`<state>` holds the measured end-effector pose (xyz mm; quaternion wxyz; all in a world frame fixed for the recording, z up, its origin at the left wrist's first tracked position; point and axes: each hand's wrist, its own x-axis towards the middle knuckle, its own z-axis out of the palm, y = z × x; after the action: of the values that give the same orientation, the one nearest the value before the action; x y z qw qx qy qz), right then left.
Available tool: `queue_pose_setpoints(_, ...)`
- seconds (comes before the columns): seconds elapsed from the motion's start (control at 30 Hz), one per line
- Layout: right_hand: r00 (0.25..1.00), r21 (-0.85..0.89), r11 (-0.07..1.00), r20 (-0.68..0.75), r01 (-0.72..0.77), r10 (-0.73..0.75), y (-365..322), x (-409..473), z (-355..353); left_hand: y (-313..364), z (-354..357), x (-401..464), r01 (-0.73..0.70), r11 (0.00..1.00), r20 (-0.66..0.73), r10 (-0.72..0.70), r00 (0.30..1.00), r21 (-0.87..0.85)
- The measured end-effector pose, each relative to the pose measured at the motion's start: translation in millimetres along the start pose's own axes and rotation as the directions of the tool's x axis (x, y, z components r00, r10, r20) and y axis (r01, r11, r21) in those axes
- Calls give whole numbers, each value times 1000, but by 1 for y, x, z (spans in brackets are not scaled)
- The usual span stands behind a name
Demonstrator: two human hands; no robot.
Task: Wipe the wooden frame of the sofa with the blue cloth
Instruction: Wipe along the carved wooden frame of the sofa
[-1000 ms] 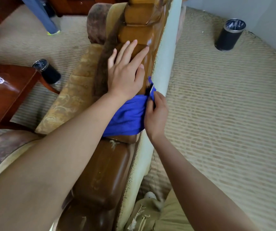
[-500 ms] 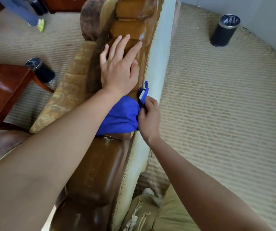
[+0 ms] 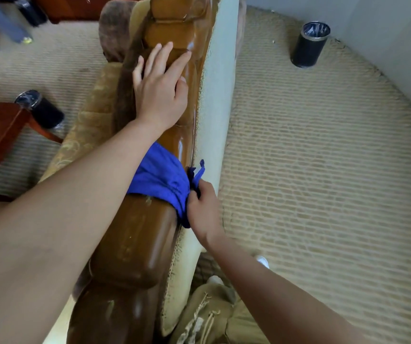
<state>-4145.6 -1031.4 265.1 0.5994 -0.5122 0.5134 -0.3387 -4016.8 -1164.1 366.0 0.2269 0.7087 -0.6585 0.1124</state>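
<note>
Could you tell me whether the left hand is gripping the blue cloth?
No, the left hand lies flat on the wooden frame; the right hand grips the blue cloth.

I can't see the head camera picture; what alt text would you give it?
A person's right hand grips a blue cloth draped over a sofa's glossy wooden frame, while the left hand rests flat on the wood farther along. Two black bins stand on beige carpet.
</note>
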Motion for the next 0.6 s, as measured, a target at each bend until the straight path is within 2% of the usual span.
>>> queue_pose_setpoints(0.17,992,-29,995,-82,97,-99,-46,58,-1,2,0,2,8,1000,-10,-8,1000,0)
queue_pose_setpoints(0.27,989,-7,995,-111,95,-95,-79,89,-14,2,4,0,-1,999,-27,2,1000,36)
queue_pose_setpoints(0.47,986,-79,990,-105,119,-127,-76,86,-13,4,5,-1,-7,998,-49,10,999,65)
queue_pose_setpoints(0.6,978,-194,968,-101,161,-183,-77,73,-9,5,2,0,9,999,-24,-8,1000,40)
